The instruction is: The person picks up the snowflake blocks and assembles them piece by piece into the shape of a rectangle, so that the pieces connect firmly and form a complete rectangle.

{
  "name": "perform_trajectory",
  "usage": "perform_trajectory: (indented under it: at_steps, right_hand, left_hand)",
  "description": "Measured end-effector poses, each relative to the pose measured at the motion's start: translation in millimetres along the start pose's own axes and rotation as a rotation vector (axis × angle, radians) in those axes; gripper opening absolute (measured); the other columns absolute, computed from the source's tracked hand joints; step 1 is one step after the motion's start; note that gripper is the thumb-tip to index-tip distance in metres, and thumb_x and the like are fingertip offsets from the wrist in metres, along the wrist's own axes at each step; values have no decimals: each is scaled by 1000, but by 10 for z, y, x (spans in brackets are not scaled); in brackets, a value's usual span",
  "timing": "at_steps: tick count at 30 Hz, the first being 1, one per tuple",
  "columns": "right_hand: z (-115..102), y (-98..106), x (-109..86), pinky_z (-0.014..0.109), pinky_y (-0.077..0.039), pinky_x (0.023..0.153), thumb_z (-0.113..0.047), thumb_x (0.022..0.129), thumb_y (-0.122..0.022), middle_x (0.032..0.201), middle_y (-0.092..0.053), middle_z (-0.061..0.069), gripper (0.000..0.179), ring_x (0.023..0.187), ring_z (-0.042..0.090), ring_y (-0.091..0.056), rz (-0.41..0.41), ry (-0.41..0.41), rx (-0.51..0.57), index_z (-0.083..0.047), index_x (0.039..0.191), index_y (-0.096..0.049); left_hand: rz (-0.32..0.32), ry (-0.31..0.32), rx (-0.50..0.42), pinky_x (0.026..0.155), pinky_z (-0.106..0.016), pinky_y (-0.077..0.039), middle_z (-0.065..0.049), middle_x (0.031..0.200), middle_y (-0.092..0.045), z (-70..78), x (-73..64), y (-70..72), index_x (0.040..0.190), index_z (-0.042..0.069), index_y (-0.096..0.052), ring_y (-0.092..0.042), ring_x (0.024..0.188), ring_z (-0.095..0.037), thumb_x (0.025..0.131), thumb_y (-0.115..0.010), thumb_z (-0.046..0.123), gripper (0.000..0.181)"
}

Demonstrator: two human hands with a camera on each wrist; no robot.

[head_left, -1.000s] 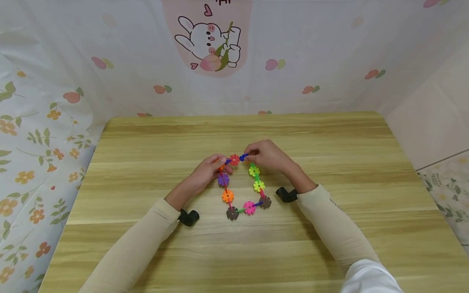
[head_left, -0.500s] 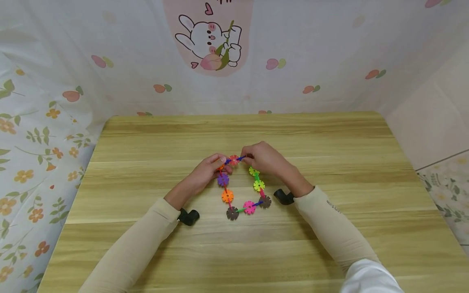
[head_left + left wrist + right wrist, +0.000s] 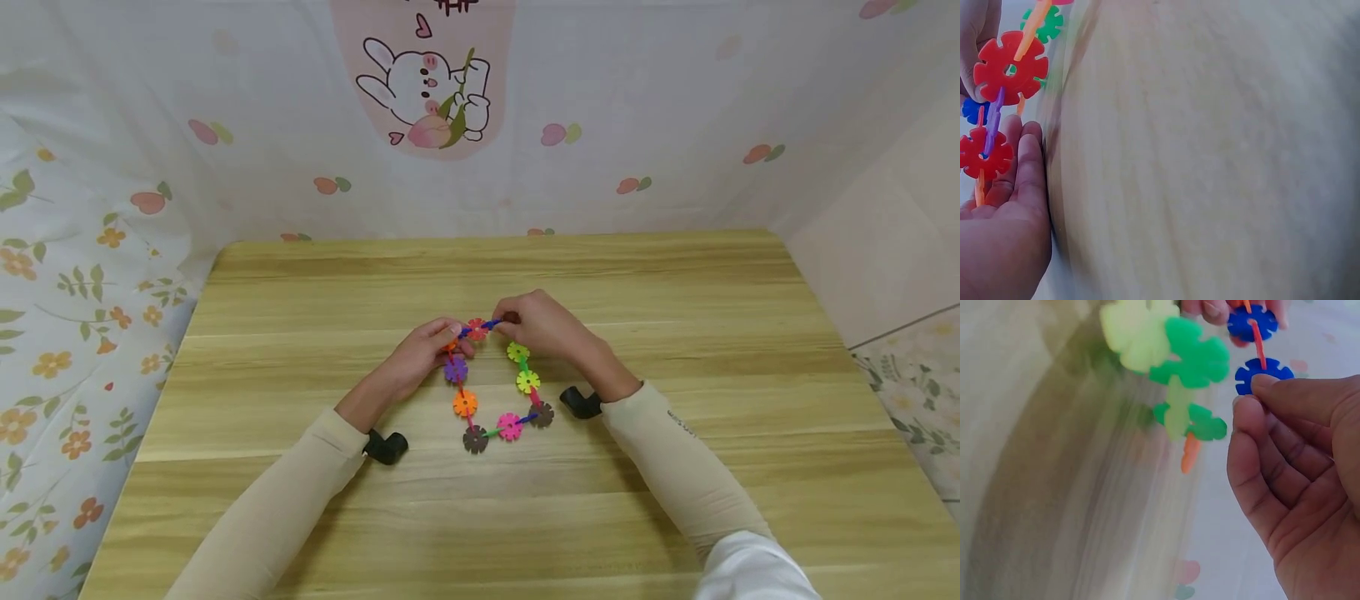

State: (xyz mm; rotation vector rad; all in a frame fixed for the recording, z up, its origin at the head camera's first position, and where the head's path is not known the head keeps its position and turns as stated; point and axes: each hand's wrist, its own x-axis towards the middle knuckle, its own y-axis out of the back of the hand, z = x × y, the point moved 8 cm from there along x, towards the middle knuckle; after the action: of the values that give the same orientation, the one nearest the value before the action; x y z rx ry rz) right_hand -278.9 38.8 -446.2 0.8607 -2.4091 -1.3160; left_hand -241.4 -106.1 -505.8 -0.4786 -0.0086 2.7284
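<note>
A chain of notched plastic flower discs (image 3: 510,427) in several colours lies as a rough loop on the table. My left hand (image 3: 423,354) holds its far left corner, with a red disc (image 3: 984,153) over the fingers in the left wrist view. Between thumb and forefinger my right hand (image 3: 543,321) pinches a blue disc (image 3: 1260,374) at one end of the chain. Beside that hand, in the right wrist view, hangs the chain's other end: green discs (image 3: 1194,353) and an orange disc (image 3: 1190,453), apart from the blue one.
The wood-grain table (image 3: 637,500) reaches to a white printed cloth (image 3: 637,100) behind it. Another flowered cloth (image 3: 75,333) hangs along the left side. Black camera mounts (image 3: 387,447) jut from both wrists, low over the table.
My right hand has shifted slightly left with the blue disc, which has turned more edge-on. My left hand keeps its hold, and the near part of the loop lies almost as before.
</note>
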Motion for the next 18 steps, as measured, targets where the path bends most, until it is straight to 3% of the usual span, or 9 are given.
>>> perform_trajectory:
  at_steps: [18]
  right_hand:
    - [471, 2, 9, 32, -50, 68, -24, 98, -58, 90, -68, 3, 20, 79, 18, -60, 19, -219, 161, -12, 110, -69]
  left_hand:
    - [-18, -9, -17, 95, -32, -48, -16, 107, -63, -10, -6, 0, 118, 0, -54, -59, 105, -27, 107, -38, 26, 33]
